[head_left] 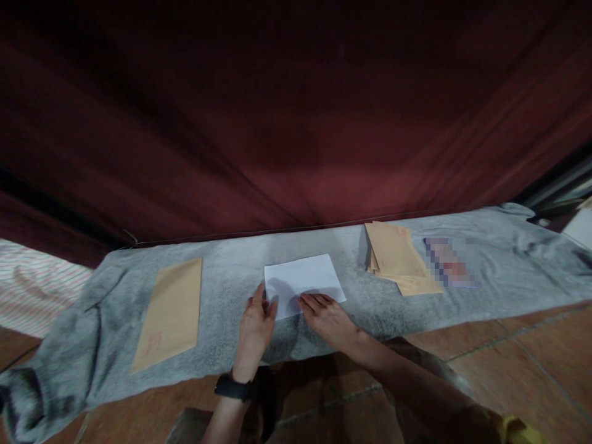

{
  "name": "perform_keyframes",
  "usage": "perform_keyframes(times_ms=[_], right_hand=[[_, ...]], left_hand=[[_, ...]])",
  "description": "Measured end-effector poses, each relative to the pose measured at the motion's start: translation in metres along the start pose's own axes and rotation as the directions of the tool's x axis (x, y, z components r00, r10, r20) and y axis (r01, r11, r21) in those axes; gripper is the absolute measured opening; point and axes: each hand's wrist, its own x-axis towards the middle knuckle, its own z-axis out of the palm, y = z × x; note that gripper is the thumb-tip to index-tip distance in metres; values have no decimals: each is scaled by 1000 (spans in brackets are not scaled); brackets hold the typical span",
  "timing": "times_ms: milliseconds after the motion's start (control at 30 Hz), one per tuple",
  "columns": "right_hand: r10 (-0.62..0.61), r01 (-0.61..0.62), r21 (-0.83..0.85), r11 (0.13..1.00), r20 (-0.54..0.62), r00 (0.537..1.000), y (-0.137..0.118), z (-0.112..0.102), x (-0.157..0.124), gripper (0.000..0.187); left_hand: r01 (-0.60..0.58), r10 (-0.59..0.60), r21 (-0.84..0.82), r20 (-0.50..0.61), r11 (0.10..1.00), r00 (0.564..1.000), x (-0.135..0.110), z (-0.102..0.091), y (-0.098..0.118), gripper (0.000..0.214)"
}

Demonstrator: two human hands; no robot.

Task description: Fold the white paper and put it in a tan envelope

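Observation:
A white sheet of paper (303,277), seemingly folded, lies flat on the grey cloth in front of me. My left hand (256,320) rests at its left edge, thumb and fingers apart around the near left corner. On the near edge lies my right hand (326,317), its fingers stretched flat over the paper. A tan envelope (173,311) with small red print lies by itself to the left. To the right, several tan envelopes (395,250) overlap in a loose pile.
The grey cloth (231,265) has folds at both ends. Beside the envelope pile is a blurred-out flat item (448,262). A dark red curtain (296,154) hangs along the far edge. Brown floor tiles (504,351) show on the near side.

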Motion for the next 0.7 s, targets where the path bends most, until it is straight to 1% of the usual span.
perform_keyframes(times_ms=[67, 133, 200, 267, 333, 400, 467, 567, 633, 700], right_hand=[[3, -3, 3, 1000, 2, 1000, 0, 1, 0, 37], [-1, 1, 6, 1000, 3, 1000, -1, 2, 0, 37], [-10, 10, 9, 1000, 5, 1000, -2, 2, -1, 37], [-17, 17, 10, 1000, -6, 1000, -2, 3, -2, 37], [-19, 20, 14, 1000, -33, 999, -1, 3, -3, 38], [-10, 12, 28, 1000, -64, 998, 0, 5, -4, 41], [3, 1, 42, 999, -85, 996, 1, 6, -6, 44], [16, -9, 53, 999, -125, 992, 7, 3, -8, 45], [5, 13, 93, 996, -184, 983, 14, -4, -8, 47], [-8, 59, 183, 981, -265, 964, 24, -13, -7, 47]], left_hand=[[5, -4, -48, 16, 999, 1000, 1, 0, 0, 59], [42, -39, -115, 27, 992, 999, 4, -1, -1, 60], [127, -120, -186, 50, 974, 992, 8, -2, -4, 60], [226, -206, -274, 100, 935, 974, 13, -3, -6, 56], [283, -235, -361, 172, 888, 957, 15, -5, -8, 46], [302, -214, -417, 246, 857, 945, 13, -8, -5, 36], [336, -195, -471, 323, 816, 926, 8, -12, 0, 33], [424, -171, -602, 432, 676, 886, -2, -20, 9, 41], [460, -117, -675, 489, 577, 864, -5, -25, 11, 48], [485, -42, -720, 538, 497, 842, -3, -31, 7, 47]])
